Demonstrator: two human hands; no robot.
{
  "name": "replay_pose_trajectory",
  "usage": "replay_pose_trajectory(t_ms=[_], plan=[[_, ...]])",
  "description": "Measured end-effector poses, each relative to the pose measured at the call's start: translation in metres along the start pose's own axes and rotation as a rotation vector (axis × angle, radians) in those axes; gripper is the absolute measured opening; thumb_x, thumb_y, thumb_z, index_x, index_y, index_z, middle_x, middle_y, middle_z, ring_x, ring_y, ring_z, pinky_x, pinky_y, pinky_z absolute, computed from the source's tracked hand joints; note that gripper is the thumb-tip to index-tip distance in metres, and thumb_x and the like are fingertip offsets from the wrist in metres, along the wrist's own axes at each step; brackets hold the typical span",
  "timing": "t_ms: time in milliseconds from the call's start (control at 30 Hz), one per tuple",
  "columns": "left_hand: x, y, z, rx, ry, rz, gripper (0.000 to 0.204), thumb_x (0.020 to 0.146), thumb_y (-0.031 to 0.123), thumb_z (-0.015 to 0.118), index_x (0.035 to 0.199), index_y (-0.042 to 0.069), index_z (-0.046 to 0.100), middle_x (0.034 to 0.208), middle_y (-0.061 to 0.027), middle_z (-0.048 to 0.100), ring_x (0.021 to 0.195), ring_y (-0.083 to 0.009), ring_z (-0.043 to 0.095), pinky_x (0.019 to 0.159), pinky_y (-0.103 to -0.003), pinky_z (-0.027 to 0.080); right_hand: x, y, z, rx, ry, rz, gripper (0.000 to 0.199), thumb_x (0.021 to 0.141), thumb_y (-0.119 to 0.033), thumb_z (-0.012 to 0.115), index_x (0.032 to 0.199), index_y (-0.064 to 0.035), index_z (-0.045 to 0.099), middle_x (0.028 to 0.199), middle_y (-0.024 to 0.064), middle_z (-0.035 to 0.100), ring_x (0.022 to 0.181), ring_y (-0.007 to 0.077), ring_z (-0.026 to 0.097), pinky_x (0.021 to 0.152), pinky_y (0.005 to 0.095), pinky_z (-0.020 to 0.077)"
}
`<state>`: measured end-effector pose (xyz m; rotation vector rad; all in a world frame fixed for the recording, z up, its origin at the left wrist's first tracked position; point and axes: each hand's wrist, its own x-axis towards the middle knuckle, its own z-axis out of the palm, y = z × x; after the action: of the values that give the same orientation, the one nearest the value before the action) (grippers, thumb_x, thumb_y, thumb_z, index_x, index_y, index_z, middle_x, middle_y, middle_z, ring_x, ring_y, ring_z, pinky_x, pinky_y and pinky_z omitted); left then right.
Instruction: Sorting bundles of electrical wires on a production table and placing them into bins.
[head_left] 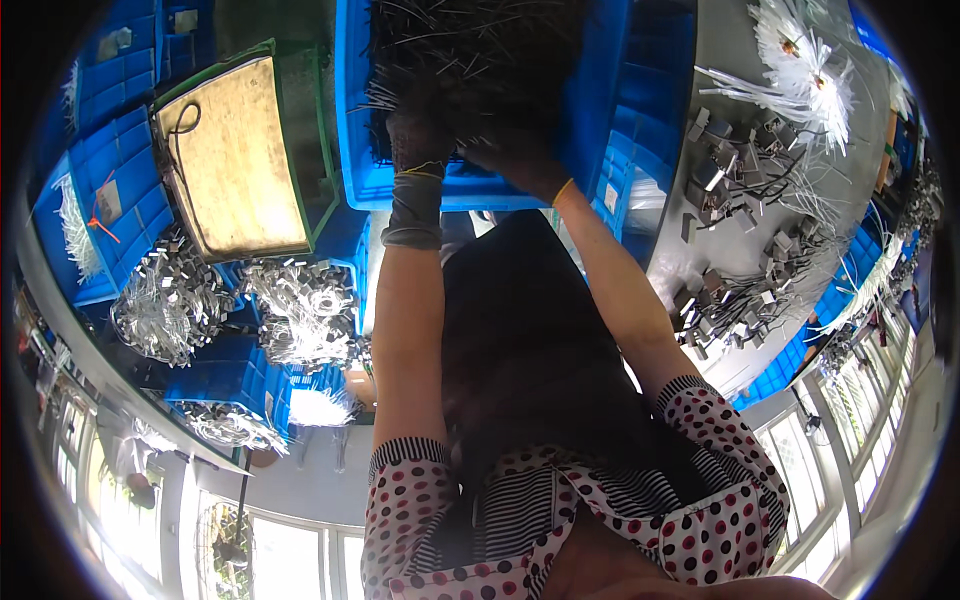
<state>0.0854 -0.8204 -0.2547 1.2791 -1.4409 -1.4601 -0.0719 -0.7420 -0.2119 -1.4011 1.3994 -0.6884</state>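
Note:
Both my arms reach forward into a blue plastic crate (352,120) heaped with thin black strips that look like cut wires or cable ties (470,50). My left hand (418,135), in a dark glove with a yellow band and a grey cuff at the wrist, is at the near left part of the heap, some strips sticking out beside it. To its right, my right hand (515,160), also in a dark glove with a yellow edge, lies over the near side of the heap. Deep shadow and the strips hide the fingers of both hands, so their grip does not show.
Left of the crate stands a wooden board (235,160) in a green frame. Beyond it are blue bins (120,190) and bundles of wired metal parts (300,300). On the right, a grey table (700,260) carries small dark block-shaped parts with leads (735,175) and white strips (810,75).

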Motion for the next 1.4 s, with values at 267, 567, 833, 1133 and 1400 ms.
replay_pose_trajectory(t_ms=[267,567,833,1133,1400], plan=[[-0.005,0.047,-0.009,0.88,-0.05,0.302,0.031,0.092,0.01,0.064,0.122,0.003,0.063,0.113,-0.0113,0.068,0.102,-0.0233,0.068,0.087,-0.034,0.056,-0.011,-0.015,-0.003,-0.045,-0.141,0.093,0.022,0.092,-0.013,0.06,0.109,-0.0023,0.067,0.097,0.0133,0.069,0.078,0.0191,0.064,0.079,0.0317,0.0507],[-0.019,0.025,-0.003,0.499,-0.116,0.338,0.022,0.09,0.007,0.063,0.11,0.006,0.071,0.103,-0.0106,0.073,0.093,-0.0225,0.071,0.084,-0.034,0.056,-0.007,0.007,-0.02,-0.284,-0.223,-0.061,0.038,0.091,-0.018,0.061,0.128,-0.0074,0.06,0.123,0.0181,0.064,0.106,0.0355,0.063,0.097,0.0414,0.0506],[-0.063,-0.022,-0.017,0.024,-0.616,-0.104,0.02,0.083,0.016,0.074,0.099,0.004,0.075,0.087,-0.0083,0.074,0.083,-0.0135,0.07,0.077,-0.03,0.056,0.027,-0.001,-0.029,0.649,0.264,0.742,0.044,0.085,-0.013,0.063,0.128,-0.0058,0.057,0.127,0.0225,0.058,0.116,0.0391,0.058,0.101,0.0401,0.0476],[-0.05,0.063,-0.009,-0.468,-0.478,-0.813,0.03,0.088,0.024,0.075,0.103,-0.002,0.071,0.079,-0.0093,0.068,0.066,-0.0186,0.067,0.066,-0.036,0.06,0.02,-0.03,-0.048,-0.371,0.139,-0.353,0.062,0.08,-0.015,0.073,0.137,-0.0041,0.05,0.129,0.0201,0.06,0.119,0.0381,0.058,0.105,0.0404,0.0459],[-0.063,0.212,0.025,-0.754,-0.962,-1.13,0.024,0.091,0.016,0.066,0.106,-0.003,0.066,0.079,-0.0137,0.068,0.067,-0.0259,0.068,0.067,-0.039,0.059,-0.032,-0.13,-0.099,0.857,0.218,-0.023,0.044,0.098,-0.032,0.058,0.13,-0.0018,0.057,0.125,0.0119,0.064,0.117,0.0216,0.062,0.1,0.0332,0.0487]])
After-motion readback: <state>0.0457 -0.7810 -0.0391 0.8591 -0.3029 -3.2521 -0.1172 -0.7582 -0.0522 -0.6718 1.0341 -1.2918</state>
